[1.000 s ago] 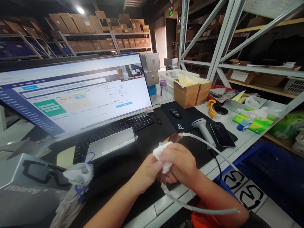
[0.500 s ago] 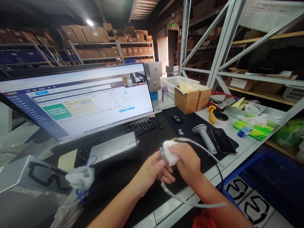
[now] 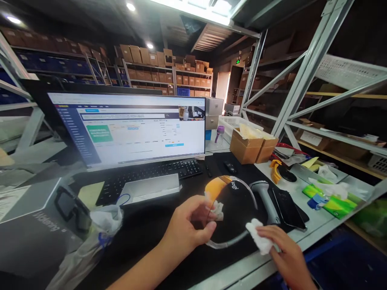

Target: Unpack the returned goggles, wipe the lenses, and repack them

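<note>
Glasses with an amber lens (image 3: 215,188) are up over the black desk mat (image 3: 145,227), and from where I'm standing, going by the head cam, the left hand (image 3: 185,226) has thumb and fingers closed on them around the lens area. Both clear temples curve off to the right. Right hand (image 3: 286,250) is well apart, nearer the desk edge, pinching a wad of white tissue (image 3: 259,237). The tissue's right by the near temple's tip, can't tell if they touch. Barcode scanner (image 3: 266,203) and phone (image 3: 288,208) sit on the right, keyboard (image 3: 190,169) and lit monitor (image 3: 145,139) on the far side.
</note>
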The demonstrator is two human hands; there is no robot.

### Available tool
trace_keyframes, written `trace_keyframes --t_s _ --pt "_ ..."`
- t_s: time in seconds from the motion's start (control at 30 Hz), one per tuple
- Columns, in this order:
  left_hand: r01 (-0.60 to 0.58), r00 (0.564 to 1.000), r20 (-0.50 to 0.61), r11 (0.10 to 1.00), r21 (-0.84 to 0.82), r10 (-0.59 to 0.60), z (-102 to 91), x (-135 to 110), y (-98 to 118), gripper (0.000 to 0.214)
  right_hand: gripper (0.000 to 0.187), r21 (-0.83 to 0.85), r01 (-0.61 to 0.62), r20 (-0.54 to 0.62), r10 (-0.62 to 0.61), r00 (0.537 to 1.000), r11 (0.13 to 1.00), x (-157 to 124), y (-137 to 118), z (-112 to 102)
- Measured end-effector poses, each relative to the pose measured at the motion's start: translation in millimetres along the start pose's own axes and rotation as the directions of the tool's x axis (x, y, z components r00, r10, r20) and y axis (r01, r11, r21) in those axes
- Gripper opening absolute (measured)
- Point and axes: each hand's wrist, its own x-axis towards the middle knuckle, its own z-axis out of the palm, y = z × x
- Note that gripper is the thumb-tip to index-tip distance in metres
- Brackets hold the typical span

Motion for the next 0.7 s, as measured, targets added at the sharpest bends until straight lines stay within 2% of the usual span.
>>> trace_keyframes --t_s 0.07,0.17,0.27,0.3,0.37,0.43,0.47,0.5,0.57,0.63,0.7 --pt "-0.133 0.987 -0.062 0.97 0.201 0.148 -4.1 -0.9 7.0 0.025 0.025 -0.218 -0.121 -0.105 0.1 0.989 0.968 0.7 20.1 -23.9" --pt "-0.277 0.935 -0.07 0.838 0.47 0.349 -7.7 -1.2 13.8 0.026 0.03 -0.547 -0.283 -0.255 0.165 0.953 0.788 25.7 58.2 -52.6" --pt "-0.335 0.891 -0.057 0.74 0.583 0.449 -8.0 -1.6 15.1 0.028 0.036 -0.713 -0.36 -0.244 0.267 0.932 0.602 63.9 106.2 -63.1" --pt "-0.347 0.884 -0.047 0.72 0.601 0.466 -7.7 -1.9 14.6 0.029 0.037 -0.746 -0.391 -0.227 0.346 0.91 0.539 75.0 122.6 -63.1" --pt "-0.365 0.874 -0.028 0.692 0.623 0.486 -7.3 -2.6 13.2 0.032 0.036 -0.782 -0.447 -0.159 0.554 0.817 0.435 90.9 151.4 -60.3" --pt "-0.376 0.865 -0.018 0.671 0.639 0.501 -7.6 -3.1 11.6 0.036 0.032 -0.786 -0.471 -0.096 0.673 0.733 0.4 98.3 169.5 -56.6" --pt "-0.378 0.862 -0.017 0.664 0.645 0.507 -7.9 -3.1 10.9 0.037 0.033 -0.782 -0.471 -0.077 0.686 0.723 0.409 99.8 172.7 -54.7" --pt "-0.379 0.861 -0.013 0.658 0.651 0.509 -8.4 -3.0 10.1 0.038 0.035 -0.779 -0.458 -0.065 0.672 0.738 0.427 100.3 171.4 -52.5" --pt "-0.379 0.86 -0.009 0.65 0.659 0.51 -9.6 -2.1 8.4 0.037 0.038 -0.741 -0.419 -0.032 0.596 0.803 0.525 100.1 153.9 -45.9" --pt "-0.376 0.863 -0.006 0.649 0.662 0.505 -10.6 -1.1 6.7 0.034 0.037 -0.594 -0.384 0.043 0.504 0.863 0.707 99.2 117.3 -33.2" --pt "-0.373 0.866 -0.005 0.653 0.659 0.499 -11.3 -0.3 5.2 0.032 0.037 -0.306 -0.366 0.181 0.431 0.884 0.879 98.2 68.4 -12.5"
